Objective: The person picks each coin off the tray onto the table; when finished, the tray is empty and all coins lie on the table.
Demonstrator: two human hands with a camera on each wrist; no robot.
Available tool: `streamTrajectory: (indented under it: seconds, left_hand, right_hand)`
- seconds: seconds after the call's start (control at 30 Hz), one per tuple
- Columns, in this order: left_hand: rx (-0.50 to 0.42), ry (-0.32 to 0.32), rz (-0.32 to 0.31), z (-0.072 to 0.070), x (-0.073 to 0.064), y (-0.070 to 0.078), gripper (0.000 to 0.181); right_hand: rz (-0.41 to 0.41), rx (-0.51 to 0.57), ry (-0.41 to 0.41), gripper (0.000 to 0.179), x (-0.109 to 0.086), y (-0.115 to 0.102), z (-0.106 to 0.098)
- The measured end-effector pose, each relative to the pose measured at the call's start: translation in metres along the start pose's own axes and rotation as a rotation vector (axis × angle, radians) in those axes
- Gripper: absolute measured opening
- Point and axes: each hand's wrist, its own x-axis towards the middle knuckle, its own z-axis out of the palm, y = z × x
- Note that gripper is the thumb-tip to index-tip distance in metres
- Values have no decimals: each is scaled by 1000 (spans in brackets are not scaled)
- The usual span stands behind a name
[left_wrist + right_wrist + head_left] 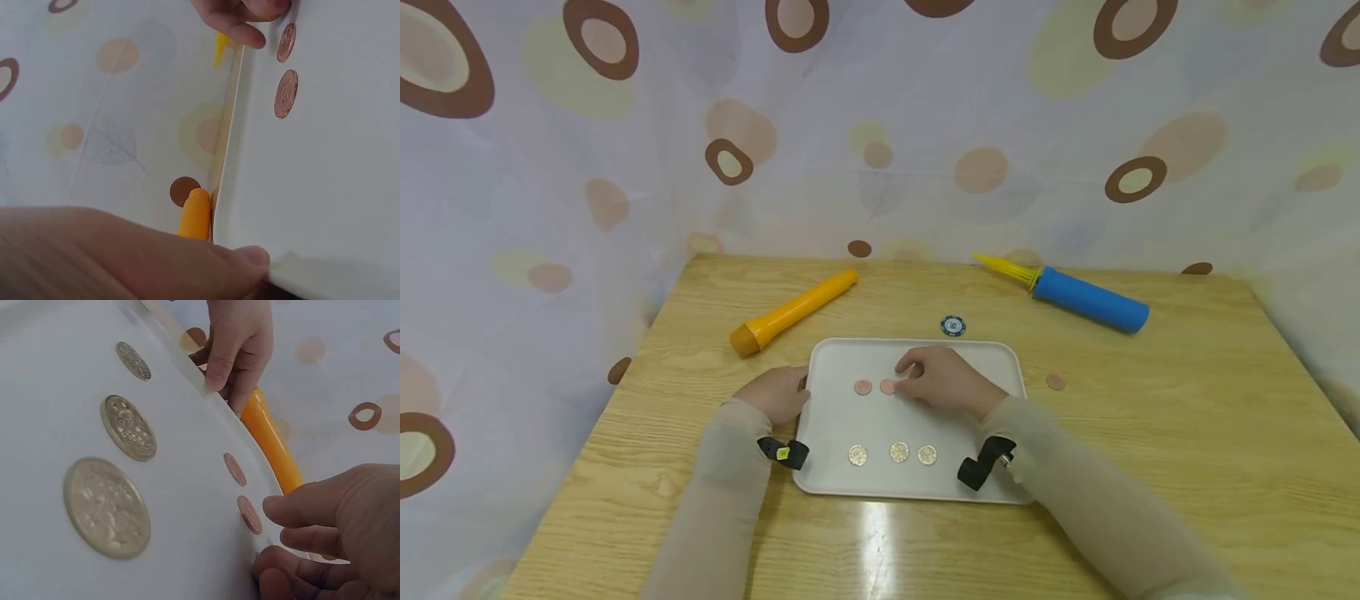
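A white rectangular tray (880,421) lies on the table. My left hand (777,394) grips its left edge, with the thumb (253,256) on the rim. Two copper coins, a left one (862,387) and a right one (887,387), lie side by side in the tray's far half. My right hand (947,382) is over the tray, fingertips right at the right copper coin (249,515), thumb and fingers spread apart with nothing between them. Three gold-coloured coins (899,452) lie in a row along the tray's near side, also large in the right wrist view.
Another copper coin (1056,381) lies on the table (1187,433) right of the tray. Behind the tray is a blue-and-white poker chip (953,326). An orange toy microphone (793,312) lies back left, a blue hand pump (1090,300) with yellow nozzle back right. A patterned curtain (925,125) hangs behind.
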Motion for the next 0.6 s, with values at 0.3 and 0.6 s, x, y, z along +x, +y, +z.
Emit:
streamTrajectory:
  seconds: [0.3, 0.6]
  left_hand:
    - [10, -5, 0, -2, -3, 1, 47]
    - [-2, -2, 14, 1, -3, 2, 48]
  right_hand:
    - [-24, -132, 11, 33, 0, -13, 10]
    - [-34, -192, -6, 16, -1, -13, 11]
